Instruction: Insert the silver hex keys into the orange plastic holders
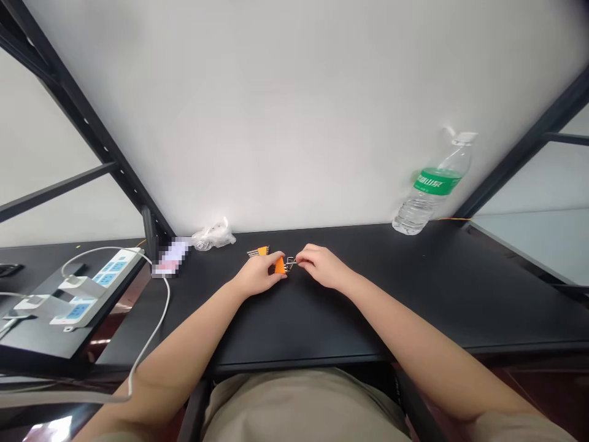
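1. Head view: the bottle [414, 212]'s green label [437, 182] ended in 山泉, I think, kinda blurry.
2. Left hand [257, 275] pinched an orange clip [280, 266] over the black desk [313, 331].
3. Right hand [322, 265] had fingertips together on its wire handle [291, 263].

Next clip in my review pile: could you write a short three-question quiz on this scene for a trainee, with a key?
1. Multiple choice. What colour is the label on the clear, ridged plastic bottle? A) red B) green C) yellow
2. True or false: the crumpled, clear plastic bag lies left of the bottle in the picture.
3. Fill in the blank: the small orange clip-like piece sits between the thumb and fingers of the person's ____ grip.

Key:
1. B, green.
2. True.
3. Left: the left grip holds the piece, while the right grip has its fingertips at the thin silver wire parts.
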Demonstrator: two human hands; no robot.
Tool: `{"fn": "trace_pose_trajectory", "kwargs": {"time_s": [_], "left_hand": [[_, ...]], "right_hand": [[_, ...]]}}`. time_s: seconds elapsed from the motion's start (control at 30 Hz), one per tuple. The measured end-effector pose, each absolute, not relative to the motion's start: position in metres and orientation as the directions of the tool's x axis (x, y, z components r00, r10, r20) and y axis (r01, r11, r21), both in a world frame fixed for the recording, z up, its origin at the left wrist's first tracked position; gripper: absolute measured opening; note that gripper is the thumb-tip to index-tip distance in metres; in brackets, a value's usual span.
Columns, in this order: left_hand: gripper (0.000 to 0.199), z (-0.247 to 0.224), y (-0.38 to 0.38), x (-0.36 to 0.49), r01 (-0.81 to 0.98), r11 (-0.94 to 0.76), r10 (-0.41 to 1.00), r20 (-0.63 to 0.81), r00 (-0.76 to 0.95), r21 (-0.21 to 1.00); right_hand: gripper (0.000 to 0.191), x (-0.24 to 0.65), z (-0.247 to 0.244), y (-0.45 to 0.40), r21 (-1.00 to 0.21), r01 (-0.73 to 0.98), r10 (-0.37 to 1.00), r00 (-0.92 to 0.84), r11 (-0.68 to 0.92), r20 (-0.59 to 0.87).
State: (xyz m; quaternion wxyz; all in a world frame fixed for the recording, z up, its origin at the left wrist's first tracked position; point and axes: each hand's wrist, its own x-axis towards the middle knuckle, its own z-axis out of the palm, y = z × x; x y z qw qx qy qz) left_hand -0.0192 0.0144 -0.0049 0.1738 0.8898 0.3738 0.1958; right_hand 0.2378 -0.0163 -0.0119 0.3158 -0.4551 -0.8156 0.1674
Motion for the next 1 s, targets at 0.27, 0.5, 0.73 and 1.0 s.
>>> {"fn": "trace_pose_trajectory", "kwargs": {"time_s": [0.27, 0.5, 0.73, 1.0], "left_hand": [[0.035, -0.002, 0.007, -0.017, 0.554, -0.709, 0.676, 0.198, 0.710, 0.436], [0.044, -0.006, 0.012, -0.023, 0.585, -0.680, 0.713, 0.212, 0.668, 0.442], [0.046, -0.009, 0.014, -0.025, 0.577, -0.676, 0.714, 0.212, 0.668, 0.459], [0.049, -0.009, 0.017, -0.027, 0.586, -0.692, 0.706, 0.227, 0.671, 0.422]], "right_hand": [[0.022, 0.228, -0.013, -0.020, -0.541, 0.639, 0.837, -0.422, 0.547, 0.349], [0.024, 0.227, -0.010, -0.022, -0.537, 0.655, 0.847, -0.410, 0.532, 0.338], [0.024, 0.226, -0.008, -0.023, -0.548, 0.657, 0.855, -0.381, 0.518, 0.352], [0.027, 0.227, -0.011, -0.023, -0.505, 0.670, 0.838, -0.400, 0.544, 0.371]]}}
